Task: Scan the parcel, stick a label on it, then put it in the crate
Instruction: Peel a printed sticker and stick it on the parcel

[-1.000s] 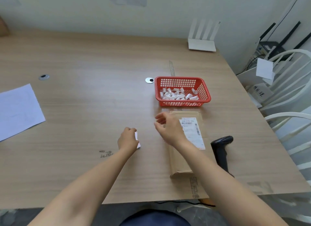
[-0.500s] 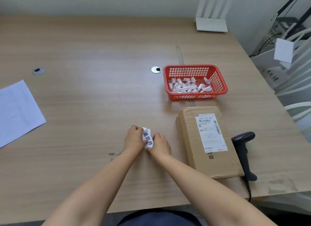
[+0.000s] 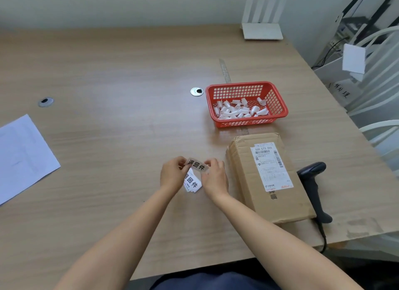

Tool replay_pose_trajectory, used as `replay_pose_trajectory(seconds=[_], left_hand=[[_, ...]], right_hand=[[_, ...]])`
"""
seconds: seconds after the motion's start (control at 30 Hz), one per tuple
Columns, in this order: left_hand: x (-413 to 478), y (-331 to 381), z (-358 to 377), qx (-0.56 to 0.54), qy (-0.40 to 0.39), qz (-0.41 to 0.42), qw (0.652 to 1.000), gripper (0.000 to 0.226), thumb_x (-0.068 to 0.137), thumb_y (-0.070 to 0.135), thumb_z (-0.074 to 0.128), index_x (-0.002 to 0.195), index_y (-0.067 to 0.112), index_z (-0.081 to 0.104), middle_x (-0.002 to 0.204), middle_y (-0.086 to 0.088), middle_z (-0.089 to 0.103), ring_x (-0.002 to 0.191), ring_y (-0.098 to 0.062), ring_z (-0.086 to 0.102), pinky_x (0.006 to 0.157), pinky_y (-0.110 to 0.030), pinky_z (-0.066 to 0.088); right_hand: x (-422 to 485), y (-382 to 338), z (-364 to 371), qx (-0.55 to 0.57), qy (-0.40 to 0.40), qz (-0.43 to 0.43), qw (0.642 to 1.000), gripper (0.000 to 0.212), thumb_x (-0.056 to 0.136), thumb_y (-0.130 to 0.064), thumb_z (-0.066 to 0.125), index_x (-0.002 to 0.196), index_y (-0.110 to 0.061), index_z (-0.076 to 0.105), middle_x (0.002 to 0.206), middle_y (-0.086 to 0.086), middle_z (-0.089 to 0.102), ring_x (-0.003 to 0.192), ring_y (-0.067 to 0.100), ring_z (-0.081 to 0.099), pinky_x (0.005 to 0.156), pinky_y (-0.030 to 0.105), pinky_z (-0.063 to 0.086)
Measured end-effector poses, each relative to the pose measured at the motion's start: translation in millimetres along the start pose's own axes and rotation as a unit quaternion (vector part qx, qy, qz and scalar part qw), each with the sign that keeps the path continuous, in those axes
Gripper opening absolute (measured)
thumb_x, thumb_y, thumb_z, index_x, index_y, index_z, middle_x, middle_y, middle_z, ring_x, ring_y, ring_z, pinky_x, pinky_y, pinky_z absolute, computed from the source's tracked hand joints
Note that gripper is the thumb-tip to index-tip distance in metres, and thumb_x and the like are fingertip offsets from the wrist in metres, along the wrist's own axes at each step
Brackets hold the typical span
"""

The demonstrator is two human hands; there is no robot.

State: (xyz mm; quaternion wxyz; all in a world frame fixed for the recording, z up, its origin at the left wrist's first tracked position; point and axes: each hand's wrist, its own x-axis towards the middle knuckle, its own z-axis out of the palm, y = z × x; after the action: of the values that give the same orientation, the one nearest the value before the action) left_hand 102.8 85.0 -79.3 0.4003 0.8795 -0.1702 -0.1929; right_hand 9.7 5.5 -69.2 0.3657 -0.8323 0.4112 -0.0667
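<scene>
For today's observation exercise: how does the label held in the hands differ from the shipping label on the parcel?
The held label is a small strip with three bold black characters; the shipping label is larger, with barcodes and fine print. The held label is pinched between the left hand and right hand above the table; the shipping label lies stuck flat on the parcel. Both carry black print.

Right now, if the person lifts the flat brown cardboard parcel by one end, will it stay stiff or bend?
The flat brown cardboard parcel probably stays fairly stiff: its corrugated edges look crisp and it lies flat on the wooden table. Its thin shape suggests it is light. Being flat, it is unlikely to roll or tip.
</scene>
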Motion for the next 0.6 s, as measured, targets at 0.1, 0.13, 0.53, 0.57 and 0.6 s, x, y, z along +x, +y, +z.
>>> replay_pose_trajectory(seconds=[0.1, 0.13, 0.53, 0.57, 0.6], left_hand=[[-1.7, 33.5, -14.8, -0.134, -0.002, -0.011, 0.991, 0.005, 0.081, 0.012, 0.064, 0.081, 0.009, 0.068, 0.071, -0.01, 0.068, 0.067, -0.018, 0.062, 0.067, -0.028, 0.045], [-4.1, 44.9, -18.8, -0.169, -0.009, -0.007, 0.986, 0.004, 0.081, 0.011, 0.064, 0.08, 0.01, 0.068, 0.067, -0.007, 0.066, 0.067, -0.018, 0.062, 0.067, -0.028, 0.044], [-43.5, 131.7, -22.2, -0.339, -0.163, 0.108, 0.92, 0.021, 0.091, 0.012, 0.054, 0.081, 0.023, 0.068, 0.062, 0.017, 0.073, 0.068, 0.002, 0.07, 0.068, -0.014, 0.051], [-43.7, 133.0, -21.8, -0.347, -0.175, 0.11, 0.915, 0.021, 0.091, 0.013, 0.052, 0.083, 0.024, 0.068, 0.064, 0.017, 0.073, 0.07, 0.002, 0.07, 0.069, -0.014, 0.053], [-43.4, 134.1, -21.7, -0.357, -0.187, 0.11, 0.909, 0.023, 0.092, 0.013, 0.051, 0.084, 0.025, 0.069, 0.066, 0.017, 0.074, 0.072, 0.002, 0.07, 0.068, -0.013, 0.054]], right_hand=[[-1.9, -18.4, -34.7, 0.059, 0.122, -0.083, 0.987, 0.029, 0.085, -0.009, 0.057, 0.114, -0.009, 0.053, 0.116, 0.013, 0.048, 0.099, 0.026, 0.052, 0.085, 0.034, 0.044], [-2.6, -24.7, -47.8, 0.074, 0.161, -0.119, 0.977, 0.026, 0.084, -0.009, 0.06, 0.11, -0.009, 0.058, 0.11, 0.012, 0.052, 0.092, 0.023, 0.054, 0.08, 0.029, 0.044], [-10.2, -34.6, -131.5, 0.083, 0.229, -0.277, 0.93, 0.015, 0.08, -0.006, 0.068, 0.094, -0.005, 0.073, 0.112, 0.013, 0.068, 0.107, 0.026, 0.062, 0.088, 0.041, 0.053], [-10.7, -33.4, -134.8, 0.085, 0.232, -0.286, 0.926, 0.016, 0.079, -0.005, 0.069, 0.094, -0.005, 0.072, 0.111, 0.014, 0.069, 0.106, 0.026, 0.063, 0.085, 0.04, 0.055], [-11.5, -32.1, -137.2, 0.085, 0.238, -0.295, 0.921, 0.016, 0.078, -0.005, 0.07, 0.094, -0.004, 0.073, 0.108, 0.014, 0.07, 0.104, 0.026, 0.064, 0.079, 0.037, 0.056]])
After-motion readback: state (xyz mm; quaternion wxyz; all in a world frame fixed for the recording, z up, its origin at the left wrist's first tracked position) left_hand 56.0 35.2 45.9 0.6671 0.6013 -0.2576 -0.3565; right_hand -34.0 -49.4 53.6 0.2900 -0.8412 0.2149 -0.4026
